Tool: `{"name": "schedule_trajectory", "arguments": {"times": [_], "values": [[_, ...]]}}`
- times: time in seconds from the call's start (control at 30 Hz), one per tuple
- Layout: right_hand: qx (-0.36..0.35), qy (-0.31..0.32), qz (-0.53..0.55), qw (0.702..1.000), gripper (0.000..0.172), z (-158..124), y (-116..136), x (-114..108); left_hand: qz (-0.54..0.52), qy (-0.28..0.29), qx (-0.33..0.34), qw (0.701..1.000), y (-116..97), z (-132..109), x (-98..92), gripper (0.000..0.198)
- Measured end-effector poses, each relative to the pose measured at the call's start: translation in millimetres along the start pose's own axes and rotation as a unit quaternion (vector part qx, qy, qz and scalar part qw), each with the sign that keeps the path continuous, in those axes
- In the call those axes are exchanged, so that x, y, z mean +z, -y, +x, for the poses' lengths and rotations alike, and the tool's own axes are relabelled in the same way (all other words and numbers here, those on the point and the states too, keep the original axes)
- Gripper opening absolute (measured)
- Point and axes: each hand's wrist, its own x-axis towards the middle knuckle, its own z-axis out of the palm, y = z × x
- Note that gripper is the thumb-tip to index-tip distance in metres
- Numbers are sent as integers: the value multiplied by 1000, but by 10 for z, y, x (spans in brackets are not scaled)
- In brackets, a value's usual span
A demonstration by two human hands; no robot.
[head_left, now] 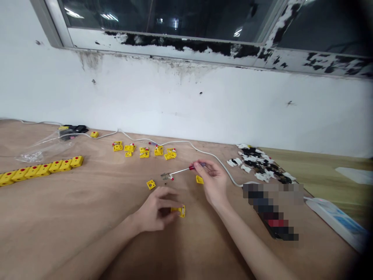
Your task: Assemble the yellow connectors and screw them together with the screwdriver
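Over wood-grained tabletop (110, 202), slim screwdriver (191, 167) being pinched by right hand (214, 182); angular yellow casing (182, 211) being overlapped by curled left hand (152, 212), grip unclear.

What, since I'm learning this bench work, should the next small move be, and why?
Probably to pinch the yellow casing piece with the left hand: its fingers are already at it, though a firm grip can't be confirmed. The right hand is occupied with the screwdriver, its tip by the small metal part.
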Motion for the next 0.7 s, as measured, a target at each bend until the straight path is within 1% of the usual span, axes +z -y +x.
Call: {"name": "schedule_trajectory", "arguments": {"times": [0.07, 0.13, 0.17, 0.23, 0.3, 0.37, 0.4, 0.53, 0.7], "values": [[20, -15, 16, 1000, 29, -109, 46, -120, -6, -67, -57, 996, 23, 19, -10, 13], [42, -31, 28, 998, 30, -223, 64, -214, 19, -107, -117, 987, 55, 32, -17, 13], [52, -36, 32, 997, 30, -276, 63, -248, 30, -113, -140, 983, 70, 36, -20, 12], [72, -36, 35, 996, 30, -363, 48, -285, 36, -103, -162, 981, 88, 43, -25, 17], [86, -27, 34, 995, 29, -420, 22, -293, 21, -74, -158, 984, 88, 51, -28, 23], [94, -14, 29, 995, 30, -449, -2, -286, 8, -42, -144, 989, 81, 63, -25, 19], [94, -9, 25, 995, 30, -456, -10, -282, 6, -34, -138, 990, 79, 68, -21, 18], [75, -1, -5, 997, 33, -463, 9, -273, 23, -27, -118, 992, 100, 68, 6, 27], [24, 17, -52, 998, 27, -497, 86, -258, 88, -14, -71, 993, 128, 39, 27, 20]]}}
